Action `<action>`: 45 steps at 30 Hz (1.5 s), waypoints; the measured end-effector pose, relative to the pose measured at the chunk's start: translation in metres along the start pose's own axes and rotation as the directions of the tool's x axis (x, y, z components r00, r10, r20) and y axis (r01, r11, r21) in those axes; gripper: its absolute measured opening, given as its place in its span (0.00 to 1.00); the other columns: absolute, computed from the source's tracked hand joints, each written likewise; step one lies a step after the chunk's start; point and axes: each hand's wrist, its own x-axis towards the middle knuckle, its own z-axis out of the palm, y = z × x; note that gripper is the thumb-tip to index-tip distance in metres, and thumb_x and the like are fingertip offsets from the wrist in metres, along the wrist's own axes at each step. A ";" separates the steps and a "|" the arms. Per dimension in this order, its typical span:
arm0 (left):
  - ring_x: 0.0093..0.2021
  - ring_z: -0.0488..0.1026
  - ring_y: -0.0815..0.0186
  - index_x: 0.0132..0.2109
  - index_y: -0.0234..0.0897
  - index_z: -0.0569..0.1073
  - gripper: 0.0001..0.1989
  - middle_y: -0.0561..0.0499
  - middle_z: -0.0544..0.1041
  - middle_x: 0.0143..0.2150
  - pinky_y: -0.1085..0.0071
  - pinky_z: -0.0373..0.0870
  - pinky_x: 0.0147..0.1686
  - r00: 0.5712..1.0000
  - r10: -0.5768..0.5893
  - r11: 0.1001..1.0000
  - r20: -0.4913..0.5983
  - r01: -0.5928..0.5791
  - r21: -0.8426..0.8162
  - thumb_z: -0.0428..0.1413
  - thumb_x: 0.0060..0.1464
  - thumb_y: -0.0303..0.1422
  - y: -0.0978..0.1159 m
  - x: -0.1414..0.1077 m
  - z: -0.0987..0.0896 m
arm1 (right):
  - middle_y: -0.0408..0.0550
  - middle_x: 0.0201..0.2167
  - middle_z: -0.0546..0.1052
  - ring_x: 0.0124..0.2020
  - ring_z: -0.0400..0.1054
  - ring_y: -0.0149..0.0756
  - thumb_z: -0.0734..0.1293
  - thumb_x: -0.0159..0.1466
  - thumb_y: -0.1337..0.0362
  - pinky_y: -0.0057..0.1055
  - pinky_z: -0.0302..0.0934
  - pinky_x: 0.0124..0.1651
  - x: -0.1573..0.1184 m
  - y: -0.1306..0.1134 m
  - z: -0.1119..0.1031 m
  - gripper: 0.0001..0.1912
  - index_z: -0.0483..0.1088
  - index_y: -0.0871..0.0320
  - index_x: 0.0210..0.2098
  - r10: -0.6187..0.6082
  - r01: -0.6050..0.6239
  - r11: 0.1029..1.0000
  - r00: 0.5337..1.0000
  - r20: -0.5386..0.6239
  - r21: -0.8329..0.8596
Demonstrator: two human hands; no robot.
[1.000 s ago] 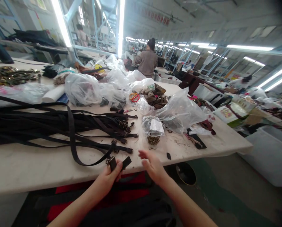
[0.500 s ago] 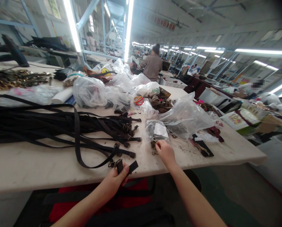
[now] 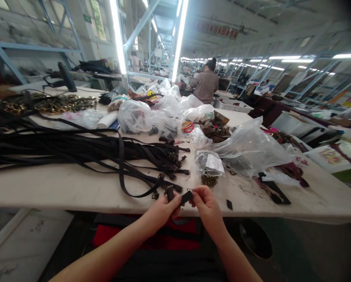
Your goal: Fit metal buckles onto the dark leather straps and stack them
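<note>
My left hand (image 3: 167, 208) is closed round a black strap (image 3: 186, 197), with its cut end sticking out to the right past my thumb. My right hand (image 3: 205, 200) is closed at that end, pinching a small wire-like metal ring (image 3: 190, 190) against or just beside the strap. Whether the strap passes through the ring cannot be made out. Left of my hands lies a bundle of black straps (image 3: 75, 150), their metal buckles (image 3: 175, 158) pointing right. Behind my right hand, a clear plastic bag (image 3: 212, 162) holds many small brass-coloured metal pieces (image 3: 209, 180).
Clear plastic bags (image 3: 252, 147) cover the table's middle and right. Scissors with orange-red handles (image 3: 188, 126) lie among them. A small black piece (image 3: 229, 204) rests near the front edge. Brass-coloured hardware (image 3: 46, 102) is heaped at the left. A person (image 3: 206, 83) works farther back.
My right hand has come away from the bag of metal pieces, down to the strap end, now with a metal ring. The view has turned left.
</note>
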 end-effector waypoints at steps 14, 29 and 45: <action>0.20 0.55 0.73 0.23 0.35 0.61 0.19 0.58 0.59 0.17 0.75 0.54 0.24 0.975 -0.094 0.994 0.201 0.104 -0.042 0.47 0.54 0.45 0.007 -0.020 -0.014 | 0.44 0.27 0.73 0.29 0.68 0.34 0.61 0.60 0.65 0.29 0.61 0.32 -0.027 -0.002 0.000 0.04 0.63 0.55 0.29 -0.232 0.289 0.890 0.953 0.194 -0.352; 0.21 0.55 0.73 0.29 0.34 0.63 0.16 0.58 0.59 0.19 0.75 0.53 0.23 0.963 -0.063 0.995 0.262 0.039 0.095 0.47 0.55 0.44 0.006 -0.022 -0.024 | 0.43 0.29 0.73 0.31 0.68 0.34 0.64 0.59 0.62 0.29 0.63 0.34 -0.032 -0.009 0.003 0.06 0.63 0.57 0.34 0.077 -0.047 0.995 0.920 0.383 -0.085; 0.44 0.68 0.63 0.46 0.35 0.66 0.14 0.45 0.72 0.43 0.66 0.63 0.47 0.971 0.232 0.895 -0.059 -0.190 0.405 0.43 0.58 0.36 -0.003 -0.021 -0.003 | 0.47 0.41 0.68 0.45 0.64 0.36 0.60 0.62 0.57 0.33 0.61 0.47 -0.034 -0.006 0.012 0.09 0.68 0.54 0.33 -0.056 0.017 0.975 0.984 0.169 0.222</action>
